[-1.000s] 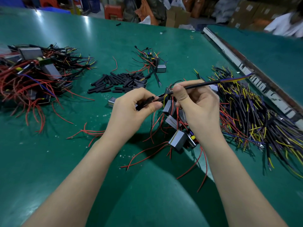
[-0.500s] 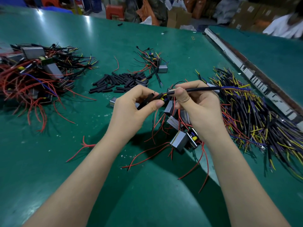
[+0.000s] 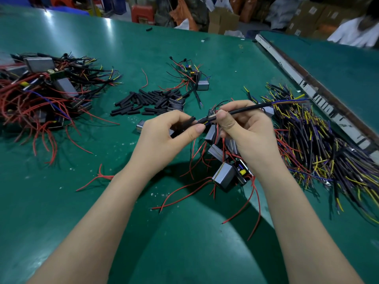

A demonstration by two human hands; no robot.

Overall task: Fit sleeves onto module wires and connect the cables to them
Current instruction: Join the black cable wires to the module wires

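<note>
My left hand [image 3: 164,140] pinches a short black sleeve [image 3: 188,122] between thumb and fingers. My right hand [image 3: 246,132] grips a black cable [image 3: 248,109] whose blue and yellow ends point right. The cable's near end meets the sleeve between my two thumbs. Beneath my hands lie grey modules [image 3: 223,177] with red wires. Loose black sleeves [image 3: 143,101] are heaped just beyond my left hand.
A big heap of black, yellow and purple cables [image 3: 320,144] fills the right side. A tangle of modules with red wires [image 3: 41,93] lies far left. A small module bundle [image 3: 192,78] sits at the back. A metal rail [image 3: 307,83] borders the green table [image 3: 61,201].
My hands have stayed together over the module pile. The cable's far end has dipped slightly, and my left fingers have shifted along the sleeve.
</note>
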